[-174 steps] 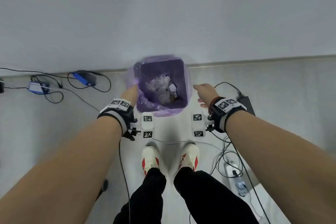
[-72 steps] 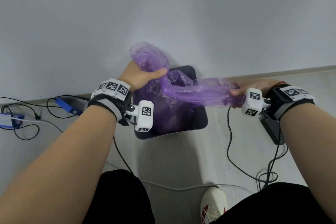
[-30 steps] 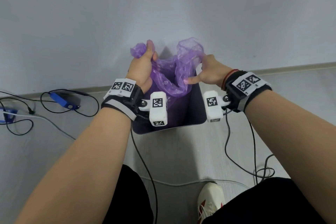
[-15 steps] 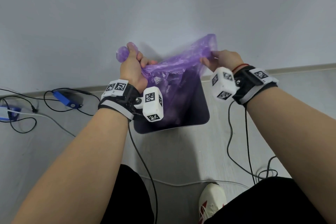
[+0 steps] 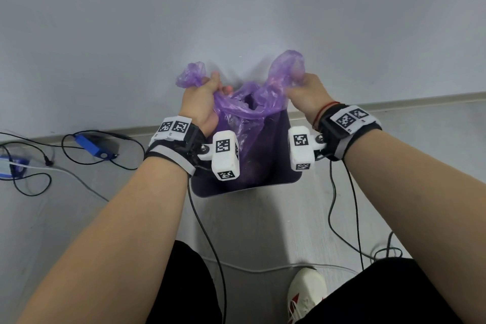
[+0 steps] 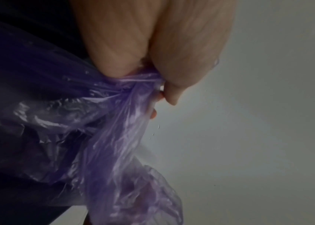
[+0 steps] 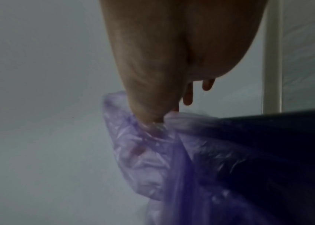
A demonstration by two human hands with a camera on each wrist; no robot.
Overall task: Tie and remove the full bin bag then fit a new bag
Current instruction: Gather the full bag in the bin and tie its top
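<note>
— What have we got hold of?

— The purple bin bag (image 5: pixel 249 123), one gathered ear in each fist. Our left hand (image 5: pixel 201 98) has its fingers (image 5: pixel 223 89) curled tight round the left ear, and a crumpled tuft of plastic sticks out beyond the fist towards the wall (image 5: pixel 236 8). Our right hand (image 5: pixel 306 95) is clamped on the right ear, with a taller tuft standing above it.

— And from the wrists?

— On the left wrist view, the left hand (image 6: pixel 153 50) squeezes the bin bag (image 6: pixel 114 137) into a narrow neck, and the loose end hangs past it. On the right wrist view, the right hand (image 7: pixel 172 60) pinches the bin bag (image 7: pixel 162 159) between thumb and first fingers, while two fingers (image 7: pixel 188 97) stick out free of the plastic.

— Where does the bag sit?

— Its body is down inside the dark bin (image 5: pixel 278 166), which stands on the floor (image 5: pixel 249 231) against the wall's foot. Between our hands the plastic sags in a shallow fold over the bin's mouth; the two ears are apart, not crossed or knotted.

— Anything else around us?

— Black cables (image 5: pixel 79 160) and a blue device (image 5: pixel 90 147) lie on the floor towards its left edge. A white shoe (image 5: pixel 306 294) shows near the bottom edge, between our black trouser legs.
</note>
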